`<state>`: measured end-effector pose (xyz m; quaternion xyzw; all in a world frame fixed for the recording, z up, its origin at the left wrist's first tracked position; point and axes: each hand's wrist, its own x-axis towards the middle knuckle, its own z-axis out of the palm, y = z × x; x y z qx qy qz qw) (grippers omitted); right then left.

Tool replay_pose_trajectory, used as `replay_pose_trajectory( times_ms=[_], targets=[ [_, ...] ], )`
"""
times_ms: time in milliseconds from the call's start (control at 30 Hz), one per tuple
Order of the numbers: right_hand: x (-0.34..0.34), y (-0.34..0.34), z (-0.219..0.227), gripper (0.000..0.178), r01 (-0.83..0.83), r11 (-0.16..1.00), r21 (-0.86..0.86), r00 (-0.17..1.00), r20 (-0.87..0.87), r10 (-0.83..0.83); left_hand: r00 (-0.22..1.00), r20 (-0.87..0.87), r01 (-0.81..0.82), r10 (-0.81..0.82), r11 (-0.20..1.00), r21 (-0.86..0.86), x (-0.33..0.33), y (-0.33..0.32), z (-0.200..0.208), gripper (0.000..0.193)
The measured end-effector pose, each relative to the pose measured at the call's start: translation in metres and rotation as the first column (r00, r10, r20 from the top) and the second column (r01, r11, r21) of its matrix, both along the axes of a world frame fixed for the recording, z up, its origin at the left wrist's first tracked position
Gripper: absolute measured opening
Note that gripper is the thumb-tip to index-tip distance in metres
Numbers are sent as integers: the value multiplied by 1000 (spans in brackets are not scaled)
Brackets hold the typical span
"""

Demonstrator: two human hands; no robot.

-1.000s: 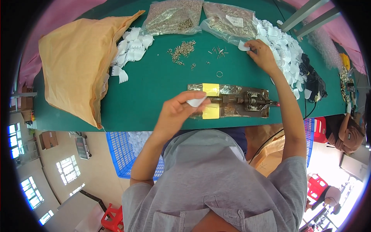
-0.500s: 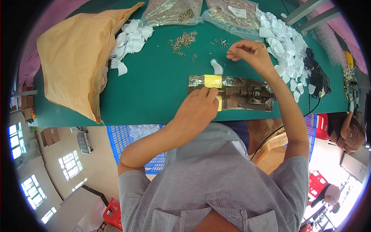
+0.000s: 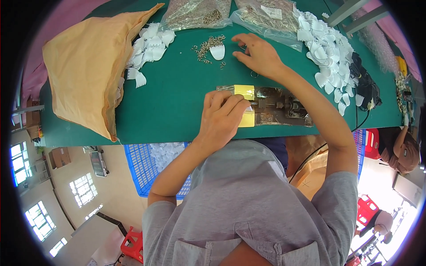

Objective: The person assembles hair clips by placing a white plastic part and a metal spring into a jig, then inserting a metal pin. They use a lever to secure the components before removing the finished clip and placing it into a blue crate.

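My left hand (image 3: 223,116) rests on a brown metal fixture (image 3: 266,116) with yellow tape (image 3: 244,92), its fingers curled over the left part. What those fingers hold, if anything, is hidden beneath them. Beyond the fixture, my right hand (image 3: 259,56) reaches over the green table with thumb and forefinger apart. Just left of it, a white toothed plastic piece (image 3: 217,52) is at the edge of a pile of small metal fittings (image 3: 207,46). Thin metal pins near the right hand are mostly covered by it.
White toothed pieces lie heaped at right (image 3: 326,55) and at left (image 3: 153,44), beside a large tan paper sack (image 3: 82,71). Clear bags (image 3: 195,13) of metal parts line the back. A black cable bundle (image 3: 366,86) sits at right. Below the table stands a blue basket (image 3: 140,170).
My right hand has moved left and farther away, and its fingers have spread. The white piece has shifted from just behind the fixture to the metal fittings. My left hand stays at the fixture.
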<state>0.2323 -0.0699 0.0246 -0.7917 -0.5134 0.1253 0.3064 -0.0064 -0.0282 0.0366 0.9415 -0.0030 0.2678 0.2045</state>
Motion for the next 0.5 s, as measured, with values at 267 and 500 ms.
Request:
replay_pose_trajectory(
  times_ms=[267,500],
  targets=[
    [-20,41,-12,40,9,1000,-14,998,58,-8,993,44,-92,108,956,-278,0,0,-19,27],
    [-25,-6,30,23,26,991,129,834,-550,49,1000,6,-7,8,994,-110,3,12,0,20]
  ],
)
